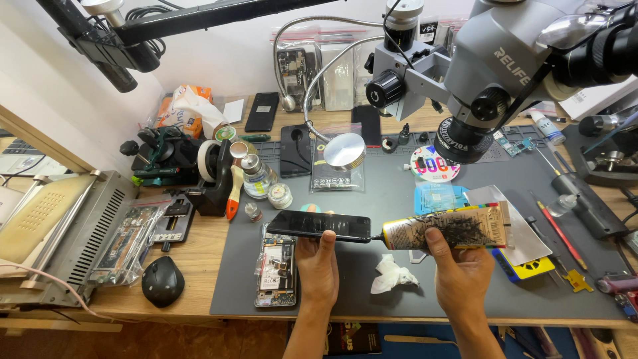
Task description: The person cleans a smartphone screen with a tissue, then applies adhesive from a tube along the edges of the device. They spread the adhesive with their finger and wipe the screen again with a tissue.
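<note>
Grey mat (399, 286): left hand (318, 266) grips phone (319, 226); right hand (458, 269) squeezes glue tube (442, 233) at its edge.

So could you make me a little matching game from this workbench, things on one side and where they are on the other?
Things:
1. black phone
2. glue tube
3. computer mouse
4. crumpled white tissue

Places:
A. on the wooden desk, left of the grey mat
B. in the right hand
C. on the mat between the two hands
D. in the left hand

Pairs: 1-D, 2-B, 3-A, 4-C
</note>
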